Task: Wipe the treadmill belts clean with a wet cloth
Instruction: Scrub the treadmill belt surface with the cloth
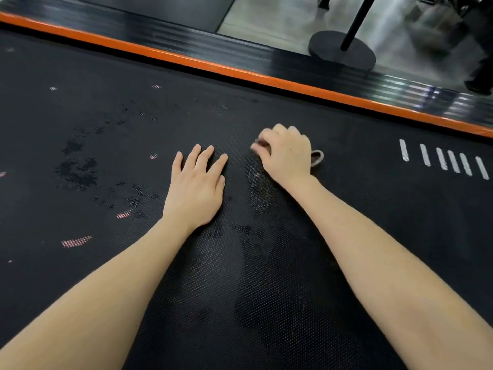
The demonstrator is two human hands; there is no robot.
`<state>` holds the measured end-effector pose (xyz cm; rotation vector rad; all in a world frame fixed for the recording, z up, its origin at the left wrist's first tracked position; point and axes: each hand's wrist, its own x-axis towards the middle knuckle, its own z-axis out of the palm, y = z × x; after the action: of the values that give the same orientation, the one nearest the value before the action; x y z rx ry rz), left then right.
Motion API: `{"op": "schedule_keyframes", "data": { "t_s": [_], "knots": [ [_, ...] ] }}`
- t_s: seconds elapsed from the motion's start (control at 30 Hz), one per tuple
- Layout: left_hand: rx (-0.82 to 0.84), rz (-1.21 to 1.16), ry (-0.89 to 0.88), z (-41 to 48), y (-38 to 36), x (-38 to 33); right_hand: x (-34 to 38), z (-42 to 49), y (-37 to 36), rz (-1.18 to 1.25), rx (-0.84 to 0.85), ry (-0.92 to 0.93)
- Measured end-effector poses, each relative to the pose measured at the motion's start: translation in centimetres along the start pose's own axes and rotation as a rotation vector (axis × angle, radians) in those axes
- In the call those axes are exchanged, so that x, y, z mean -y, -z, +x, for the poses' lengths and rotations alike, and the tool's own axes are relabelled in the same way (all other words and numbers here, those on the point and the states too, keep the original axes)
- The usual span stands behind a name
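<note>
Cloth [321, 157] is balled small in curled R hand [286, 156], L hand [196, 188] flat on belt [266, 303], so streaks may be left.

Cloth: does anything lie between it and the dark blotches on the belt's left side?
Yes. The left hand rests flat on the belt, directly between the cloth gripped by the right hand and the dark blotches. Nothing else visible stands between them.

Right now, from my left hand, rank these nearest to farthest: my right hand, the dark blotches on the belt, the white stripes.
1. right hand, close on the right, gripping the cloth.
2. dark blotches, farther out on the left.
3. white stripes, far right.
</note>
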<state>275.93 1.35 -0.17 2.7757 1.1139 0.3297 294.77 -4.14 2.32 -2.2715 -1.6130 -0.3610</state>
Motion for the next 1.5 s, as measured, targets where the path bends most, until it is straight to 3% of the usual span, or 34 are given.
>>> {"op": "schedule_keyframes", "data": {
  "t_s": [0.07, 0.3, 0.5, 0.7, 0.8, 1.0, 1.2, 1.27, 1.37, 1.43, 1.5],
  "knots": [
    [-0.011, 0.005, -0.001, 0.1, 0.0, 0.0, 0.3, 0.1, -0.3, -0.015, -0.006, -0.049],
    [-0.016, 0.003, -0.007, 0.0, 0.1, -0.2, 2.6, -9.7, 3.7, 0.144, 0.088, 0.198],
    [-0.031, -0.019, -0.007, -0.1, 0.0, -0.1, 1.4, -2.0, 0.2, 0.002, -0.014, -0.091],
    [-0.036, -0.037, -0.01, -0.1, 0.1, -0.1, 2.3, -9.9, 3.7, 0.067, 0.033, 0.028],
    [-0.038, -0.032, -0.017, -0.2, 0.0, -0.2, 1.8, -8.8, 3.1, 0.071, 0.024, 0.055],
    [-0.033, -0.029, -0.011, -0.1, 0.1, -0.1, 2.3, -2.6, 0.5, 0.013, -0.02, -0.125],
    [-0.028, -0.035, -0.01, -0.1, 0.3, -0.2, 3.6, -13.4, 5.2, 0.229, 0.1, 0.282],
    [-0.026, -0.041, -0.006, -0.1, 0.4, -0.2, 1.9, -13.0, 5.2, 0.193, 0.124, 0.36],
    [-0.027, -0.048, -0.004, -0.2, 0.3, -0.2, -1.8, -8.4, 4.1, 0.095, 0.017, 0.119],
    [-0.034, -0.047, -0.011, -0.1, 0.1, -0.2, -3.8, -6.4, 4.7, 0.205, -0.095, -0.122],
    [-0.034, -0.041, -0.012, 0.0, 0.0, -0.1, -4.2, -5.8, 6.5, 0.403, -0.13, -0.232]
  ]
}}
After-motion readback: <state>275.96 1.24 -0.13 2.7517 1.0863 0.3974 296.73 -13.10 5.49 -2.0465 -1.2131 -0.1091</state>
